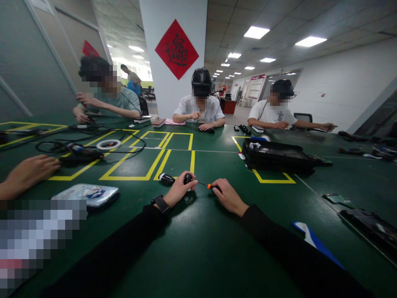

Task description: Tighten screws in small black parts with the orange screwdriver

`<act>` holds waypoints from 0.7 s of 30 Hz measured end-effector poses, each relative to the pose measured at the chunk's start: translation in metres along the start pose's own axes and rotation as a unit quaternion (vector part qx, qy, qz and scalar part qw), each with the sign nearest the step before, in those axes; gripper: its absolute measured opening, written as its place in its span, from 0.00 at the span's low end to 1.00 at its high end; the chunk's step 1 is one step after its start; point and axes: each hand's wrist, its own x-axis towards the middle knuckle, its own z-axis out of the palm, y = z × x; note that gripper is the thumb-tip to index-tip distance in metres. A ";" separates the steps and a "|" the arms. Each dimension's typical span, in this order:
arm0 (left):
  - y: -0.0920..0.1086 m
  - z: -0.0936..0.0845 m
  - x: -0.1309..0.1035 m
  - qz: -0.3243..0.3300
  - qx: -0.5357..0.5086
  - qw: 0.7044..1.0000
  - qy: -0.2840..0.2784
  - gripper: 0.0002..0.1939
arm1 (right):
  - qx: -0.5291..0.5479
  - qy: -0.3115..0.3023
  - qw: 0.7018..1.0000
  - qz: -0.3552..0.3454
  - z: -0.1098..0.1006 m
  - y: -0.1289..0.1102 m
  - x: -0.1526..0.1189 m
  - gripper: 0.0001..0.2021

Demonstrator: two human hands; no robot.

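My left hand, with a dark watch on the wrist, is closed around a small rounded black object. Its exact kind is too small to make out. In my right hand is a screwdriver with an orange and black handle. The thin shaft points left, and its tip is at or close to the black object; contact cannot be made out. Just left of my left hand, a black rounded piece with a white end lies on the green table.
A co-worker's hand rests at the left, near a clear-topped case and tangled cables. Black trays stand right of centre. A blue and white item and electronic parts lie at right. Three people sit opposite.
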 end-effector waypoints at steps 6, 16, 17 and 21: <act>0.002 0.000 0.000 -0.008 0.017 1.000 0.005 0.14 | -0.002 -0.002 1.000 0.019 0.001 0.001 -0.001 0.05; 0.001 0.001 0.000 -0.006 -0.010 1.000 -0.012 0.13 | 0.020 0.023 0.999 0.026 0.001 0.001 -0.002 0.06; 0.001 0.001 0.000 -0.006 -0.013 1.000 -0.012 0.13 | 0.016 0.021 0.999 0.027 0.001 0.000 -0.003 0.07; -0.002 0.001 0.001 -0.013 -0.012 1.000 -0.015 0.13 | 0.008 0.005 1.000 0.010 -0.001 -0.005 -0.005 0.08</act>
